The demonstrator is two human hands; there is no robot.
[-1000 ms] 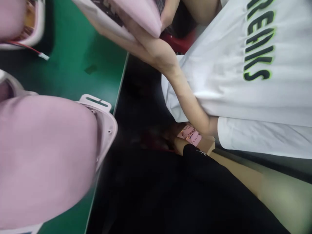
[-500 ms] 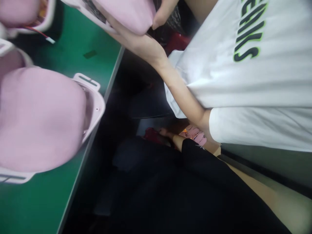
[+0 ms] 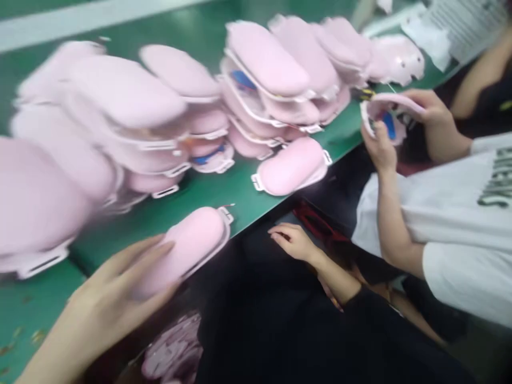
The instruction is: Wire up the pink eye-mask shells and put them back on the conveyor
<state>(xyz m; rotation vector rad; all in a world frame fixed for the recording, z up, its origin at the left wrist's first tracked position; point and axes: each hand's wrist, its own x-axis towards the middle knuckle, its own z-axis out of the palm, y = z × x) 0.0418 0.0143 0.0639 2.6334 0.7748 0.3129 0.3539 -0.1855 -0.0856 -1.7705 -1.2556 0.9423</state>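
Note:
My left hand (image 3: 116,298) comes in from the lower left. Its fingers lie across a pink padded shell (image 3: 196,232) and its thumb grips the near side. The shell has a pale rim with a slotted tab, and a thin wire end shows beside that tab. It is at the front edge of the green table (image 3: 244,210); whether it rests there or is lifted, I cannot tell. My right hand (image 3: 294,241) hangs over the dark area below the table edge, fingers loosely bent and apart, holding nothing. A similar pink shell (image 3: 292,168) lies beyond both hands.
Stacks of pink shells (image 3: 124,90) fill the table's far side. At right, a co-worker in a white T-shirt (image 3: 472,213) holds an opened pink shell (image 3: 394,101) with a blue part inside. Below the edge are crumpled pinkish pieces (image 3: 176,346). Papers (image 3: 464,32) lie at the back right.
The view has swung up and left, bringing the stacks into sight. My left hand has come into view, gripping a pink shell. My right hand now shows more clearly, away from the red object.

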